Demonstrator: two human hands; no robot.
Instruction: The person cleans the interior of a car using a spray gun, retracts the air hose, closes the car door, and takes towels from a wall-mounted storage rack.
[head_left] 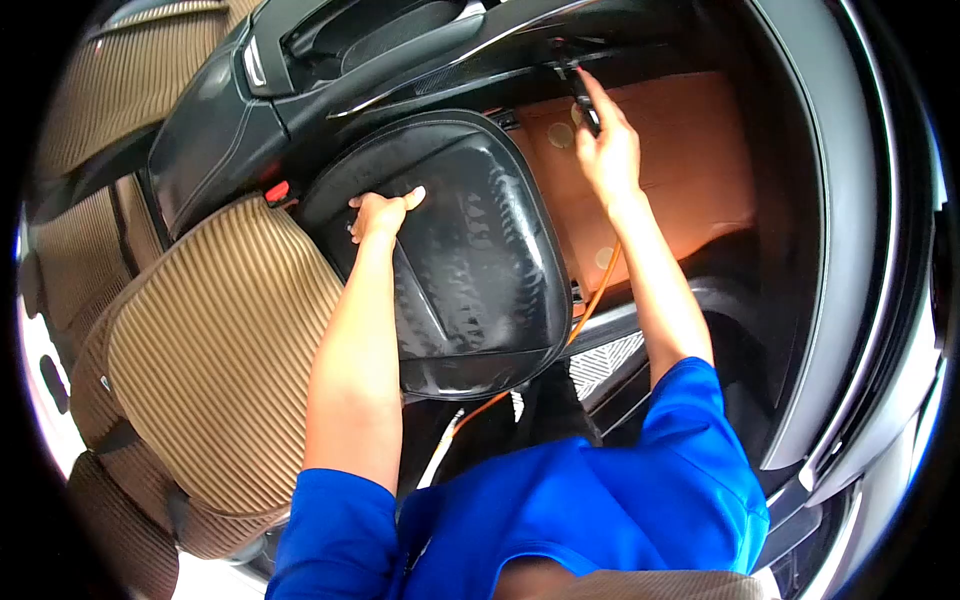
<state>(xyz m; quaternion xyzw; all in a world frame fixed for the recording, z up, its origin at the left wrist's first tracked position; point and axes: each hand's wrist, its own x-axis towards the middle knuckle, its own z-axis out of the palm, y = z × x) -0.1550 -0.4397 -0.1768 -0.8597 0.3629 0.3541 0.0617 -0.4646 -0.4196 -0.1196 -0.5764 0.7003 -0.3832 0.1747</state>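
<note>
My left hand (pixel 378 215) rests on the black leather car seat (pixel 470 240), thumb stretched out to the right and the other fingers bent down at its left part. Farther forward, over the brown floor mat (pixel 690 150), my right hand (pixel 608 150) is wrapped round a dark handheld tool (pixel 588 105). The front end of this tool lies against the dark side of the footwell, where its shape is hard to make out. An orange hose (pixel 603 295) runs from below my right forearm down past the seat edge.
A striped beige seat backrest (pixel 225 350) stands left of the seat. The black centre console (pixel 215 140) and a red buckle (pixel 277 191) are at the upper left. The open door side (pixel 850 250) curves along the right. A patterned sill plate (pixel 605 362) lies below the mat.
</note>
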